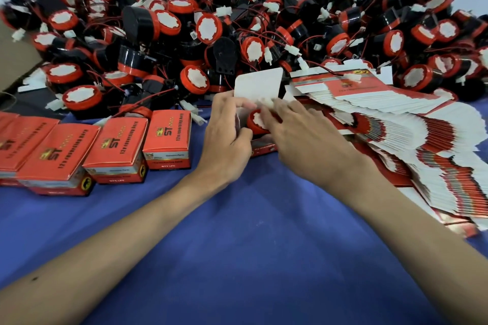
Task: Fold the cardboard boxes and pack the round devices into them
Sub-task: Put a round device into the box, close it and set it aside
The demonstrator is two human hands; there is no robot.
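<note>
- I'm watching L hand gripping the open box at ctr, R hand fingers flat, pressing a device in.
- Few packed boxes sitting at 9.
- Device pile at 12 and flat boxes at 3 waiting; I'm judging most is undone.

Both my bare forearms reach forward and converge. My left hand curls round the side of the box. My right hand lies palm down, fingers stretched nearly straight to its mouth, tips blurred.
</note>
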